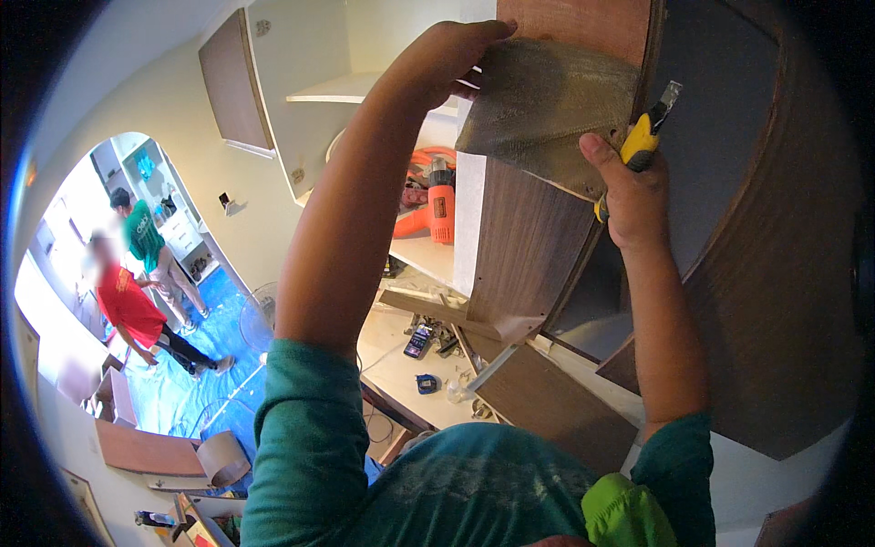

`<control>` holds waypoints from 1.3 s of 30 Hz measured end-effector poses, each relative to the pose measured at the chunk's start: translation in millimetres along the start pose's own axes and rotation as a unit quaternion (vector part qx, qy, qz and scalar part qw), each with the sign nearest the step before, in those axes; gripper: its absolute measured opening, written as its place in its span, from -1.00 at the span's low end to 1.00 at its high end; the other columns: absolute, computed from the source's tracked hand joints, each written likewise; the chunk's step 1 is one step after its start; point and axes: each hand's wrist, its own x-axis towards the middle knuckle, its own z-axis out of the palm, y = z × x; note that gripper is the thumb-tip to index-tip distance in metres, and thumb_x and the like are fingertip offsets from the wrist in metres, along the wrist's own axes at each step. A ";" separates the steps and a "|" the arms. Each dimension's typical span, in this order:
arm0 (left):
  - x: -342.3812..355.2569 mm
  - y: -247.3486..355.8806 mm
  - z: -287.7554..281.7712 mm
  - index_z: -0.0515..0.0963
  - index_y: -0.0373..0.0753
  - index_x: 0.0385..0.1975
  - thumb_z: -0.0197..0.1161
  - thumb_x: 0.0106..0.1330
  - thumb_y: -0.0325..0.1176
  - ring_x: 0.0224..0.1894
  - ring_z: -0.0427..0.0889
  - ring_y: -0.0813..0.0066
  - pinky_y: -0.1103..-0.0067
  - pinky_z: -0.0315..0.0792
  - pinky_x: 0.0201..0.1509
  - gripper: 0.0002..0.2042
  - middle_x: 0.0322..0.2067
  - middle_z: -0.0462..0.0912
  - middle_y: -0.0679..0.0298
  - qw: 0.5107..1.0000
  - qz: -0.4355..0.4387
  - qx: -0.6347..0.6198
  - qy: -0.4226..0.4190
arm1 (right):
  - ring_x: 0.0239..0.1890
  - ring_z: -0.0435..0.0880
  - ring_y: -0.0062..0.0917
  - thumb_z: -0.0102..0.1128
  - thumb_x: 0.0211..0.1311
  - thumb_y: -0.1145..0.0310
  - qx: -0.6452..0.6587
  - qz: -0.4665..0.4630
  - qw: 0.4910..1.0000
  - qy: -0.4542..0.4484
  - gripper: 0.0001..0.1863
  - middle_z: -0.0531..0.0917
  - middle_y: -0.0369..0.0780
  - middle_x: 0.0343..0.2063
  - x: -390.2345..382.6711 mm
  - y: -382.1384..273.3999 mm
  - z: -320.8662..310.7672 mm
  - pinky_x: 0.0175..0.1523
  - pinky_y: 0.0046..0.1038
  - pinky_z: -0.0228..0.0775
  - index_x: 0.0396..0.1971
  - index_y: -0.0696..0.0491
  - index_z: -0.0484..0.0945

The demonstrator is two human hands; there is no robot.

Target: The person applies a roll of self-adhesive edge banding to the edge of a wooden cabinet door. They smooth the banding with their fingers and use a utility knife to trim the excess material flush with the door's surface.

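A grey-brown flexible sheet [551, 109] lies across a narrow upright panel, with bare reddish wood [570, 20] above it and dark wood-grain facing [524, 237] below. My left hand [447, 59] is closed at the sheet's upper left edge, one digit reaching over its top and others partly hidden at the side. In my right hand [638, 196] is a yellow and black utility knife [642, 141], its blade end pointing up and right. The right thumb rests by the sheet's lower right part; the other fingers are mostly hidden behind the knife.
An orange heat gun [441, 205] stands on a shelf left of the panel. Below, a worktop [401, 351] carries a phone [418, 341], a tape measure [427, 384] and scraps. Dark curved panels [775, 319] rise at right. Two people [132, 301] stand on blue floor sheeting far left.
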 end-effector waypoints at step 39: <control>-36.1 -66.2 124.0 0.59 -0.44 -0.36 0.11 0.50 0.07 -0.40 0.66 0.12 0.30 0.48 -0.24 -0.45 -0.47 0.66 -0.15 0.921 0.078 -0.115 0.364 | -0.38 0.54 -0.64 0.40 0.31 0.25 -0.257 -0.081 0.960 -0.082 -0.76 0.63 -0.35 -0.44 3.5 -27.5 -58.9 -0.19 -0.49 0.43 -0.31 0.10 0.58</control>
